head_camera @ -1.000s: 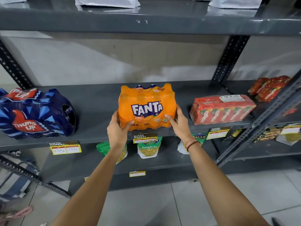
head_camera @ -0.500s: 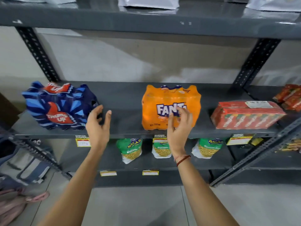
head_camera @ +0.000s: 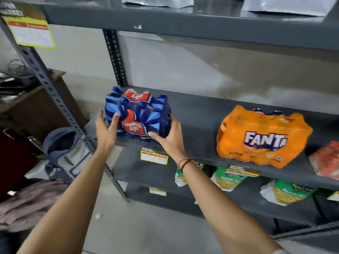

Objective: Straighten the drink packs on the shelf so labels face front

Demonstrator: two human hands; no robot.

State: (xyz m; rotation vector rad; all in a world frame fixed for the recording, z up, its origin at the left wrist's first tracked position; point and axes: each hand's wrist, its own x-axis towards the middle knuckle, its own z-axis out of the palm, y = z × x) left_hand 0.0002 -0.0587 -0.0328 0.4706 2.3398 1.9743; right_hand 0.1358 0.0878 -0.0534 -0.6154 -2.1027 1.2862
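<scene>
A blue Thums Up drink pack stands at the left end of the grey middle shelf, its red logo turned toward me. My left hand presses against its left front corner with fingers spread. My right hand cups its lower right side. Further right on the same shelf sits the orange Fanta pack, label facing front, with no hand on it. A red drink pack shows partly at the right edge.
Snack bags lie on the lower shelf under yellow price tags. A perforated upright post stands left of the pack. A backpack and clothes sit on the floor at left. Silver bags lie on the top shelf.
Both hands left the Fanta pack, moved left and took hold of the Thums Up pack. The view swung left, so the Fanta pack now sits at the right.
</scene>
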